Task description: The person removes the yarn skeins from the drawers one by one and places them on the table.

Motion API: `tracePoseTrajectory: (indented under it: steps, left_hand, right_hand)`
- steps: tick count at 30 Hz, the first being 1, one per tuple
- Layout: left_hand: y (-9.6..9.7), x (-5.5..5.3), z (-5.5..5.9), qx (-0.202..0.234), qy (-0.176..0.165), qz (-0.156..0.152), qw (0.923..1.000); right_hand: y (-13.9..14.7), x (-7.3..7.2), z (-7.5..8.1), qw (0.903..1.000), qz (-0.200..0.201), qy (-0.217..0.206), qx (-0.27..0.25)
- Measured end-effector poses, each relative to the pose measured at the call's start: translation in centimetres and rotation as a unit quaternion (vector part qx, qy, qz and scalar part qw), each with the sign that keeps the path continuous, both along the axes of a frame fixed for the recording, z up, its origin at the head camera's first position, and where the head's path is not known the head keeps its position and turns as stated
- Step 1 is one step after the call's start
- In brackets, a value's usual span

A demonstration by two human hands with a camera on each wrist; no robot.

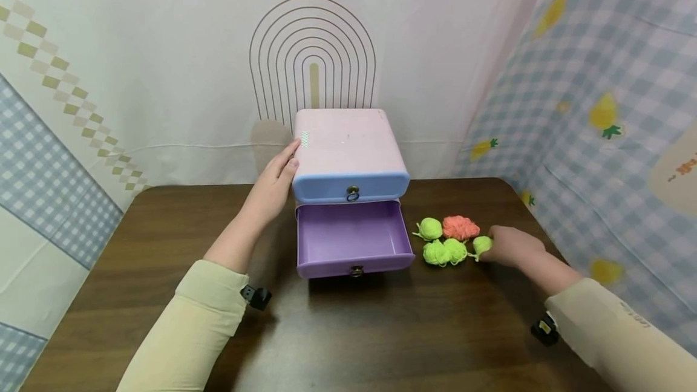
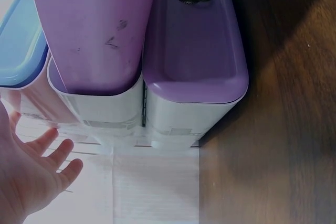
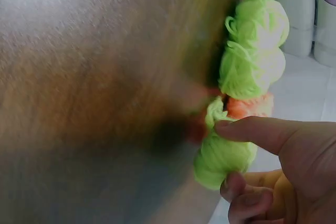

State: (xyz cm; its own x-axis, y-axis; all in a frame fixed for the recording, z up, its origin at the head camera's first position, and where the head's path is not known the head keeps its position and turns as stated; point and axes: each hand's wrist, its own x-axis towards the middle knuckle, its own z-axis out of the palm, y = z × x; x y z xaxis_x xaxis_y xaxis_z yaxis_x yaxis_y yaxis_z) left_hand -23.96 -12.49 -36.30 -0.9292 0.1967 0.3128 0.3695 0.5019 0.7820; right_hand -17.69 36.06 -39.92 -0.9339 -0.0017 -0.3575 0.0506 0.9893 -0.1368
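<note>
A small drawer unit (image 1: 345,141) with a pink top stands at the back of the table. My left hand (image 1: 270,189) touches its left side near the top, fingers extended. Below the blue drawer (image 1: 321,188), a purple drawer (image 1: 348,235) is pulled out and holds nothing visible. On the right, my right hand (image 1: 514,247) pinches a small lime-green ball of yarn (image 3: 226,158) between thumb and fingers, at the table surface. Beside it lie several more green yarn balls (image 1: 435,253) and a coral-orange bundle of yarn (image 1: 460,227).
Another purple drawer (image 2: 197,40), closed, sits under the pulled-out one in the left wrist view. The brown wooden table (image 1: 348,331) reaches back to a white patterned cloth (image 1: 179,65). A checked cloth (image 1: 615,156) with pineapples hangs along the right side.
</note>
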Motion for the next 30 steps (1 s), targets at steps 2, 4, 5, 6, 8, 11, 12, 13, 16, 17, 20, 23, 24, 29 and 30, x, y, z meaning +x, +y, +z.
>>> tracePoseTrajectory:
  steps: [2, 4, 5, 6, 8, 11, 12, 13, 16, 17, 20, 23, 24, 29, 30]
  left_hand:
    - [0.0, 0.0, 0.0, 0.001, 0.001, 0.001, 1.0000]
    - [0.0, 0.1, 0.0, 0.002, 0.002, 0.001, 1.0000]
    - [0.0, 0.1, 0.1, 0.003, 0.002, 0.001, 1.0000]
    - [0.0, 0.1, 0.0, 0.003, 0.003, 0.001, 1.0000]
    - [0.0, 0.1, 0.0, 0.003, 0.004, 0.001, 1.0000]
    - [-0.1, 0.0, -0.2, 0.000, 0.004, 0.000, 1.0000]
    - [-0.1, 0.0, -0.2, 0.000, 0.004, 0.000, 1.0000]
    - [-0.1, -0.1, -0.2, 0.000, 0.004, 0.000, 1.0000]
    - [-0.1, -0.1, -0.2, 0.001, 0.002, 0.002, 1.0000]
    - [-0.1, 0.0, -0.2, 0.002, 0.002, 0.003, 1.0000]
    - [-0.1, 0.0, -0.1, 0.003, 0.003, 0.003, 1.0000]
    - [-0.1, 0.0, -0.1, 0.001, 0.005, 0.001, 1.0000]
    - [-0.1, 0.0, -0.1, 0.000, 0.004, 0.001, 1.0000]
    - [0.0, 0.0, 0.0, -0.003, 0.003, 0.001, 1.0000]
    - [0.0, 0.1, 0.0, -0.003, 0.003, 0.002, 1.0000]
  right_hand:
    - [-0.2, 0.0, -0.4, 1.0000, 0.003, 0.003, -0.005]
    - [-0.3, 0.0, -0.8, 0.9999, 0.007, 0.006, -0.012]
    - [-0.3, 0.0, -1.0, 0.9998, 0.010, 0.007, -0.017]
    - [-0.3, -0.1, -1.2, 0.9997, 0.012, 0.008, -0.022]
    - [-0.3, -0.1, -1.5, 0.9992, 0.018, 0.011, -0.035]
    - [-0.3, -0.1, -1.8, 0.9978, 0.029, 0.017, -0.057]
    - [-0.2, -0.1, -1.8, 0.9973, 0.032, 0.019, -0.063]
    - [-0.2, -0.1, -1.8, 0.9969, 0.034, 0.019, -0.069]
    - [0.0, 0.1, -1.4, 0.9955, 0.037, 0.015, -0.086]
    - [0.0, 0.1, -1.2, 0.9953, 0.037, 0.013, -0.089]
    - [0.2, 0.3, -0.8, 0.9948, 0.037, 0.007, -0.094]
    - [0.3, 0.6, -0.4, 0.9949, 0.035, 0.004, -0.094]
    - [0.3, 0.7, -0.3, 0.9950, 0.033, 0.003, -0.094]
    - [0.2, 1.5, 0.9, 0.9952, 0.021, 0.006, -0.095]
    - [0.1, 1.7, 1.2, 0.9949, 0.021, 0.009, -0.098]
